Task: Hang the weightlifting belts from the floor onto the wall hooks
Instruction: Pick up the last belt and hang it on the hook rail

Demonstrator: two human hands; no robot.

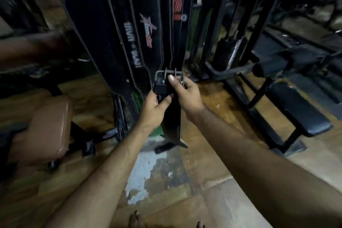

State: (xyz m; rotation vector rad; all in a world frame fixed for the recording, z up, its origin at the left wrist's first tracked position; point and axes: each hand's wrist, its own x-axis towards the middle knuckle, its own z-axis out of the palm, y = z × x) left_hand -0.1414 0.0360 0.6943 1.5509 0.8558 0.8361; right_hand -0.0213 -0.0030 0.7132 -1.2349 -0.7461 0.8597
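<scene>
Both hands hold one black belt (171, 126) in front of a row of belts (133, 29) that hang down the middle of the view; the left hand (154, 110) pinches the strap just below the buckle (167, 77), thumb across the front, fingers behind; the right hand (187, 94) grips the buckle end from the right, its thumb pressed on the metal frame. The held belt is dark leather with pale stitching along its edges; its buckle is a grey metal frame with two prongs; below the hands the strap widens and hangs down, and its lower end curls close to the floor (185, 181). The hanging belts are black, long and stitched; one bears red letters, another a red star and white letters. A brown padded seat (46, 126) stands at left; a black bench (299, 109) and a weight stack (227, 52) stand at right; the floor is worn and patchy.
</scene>
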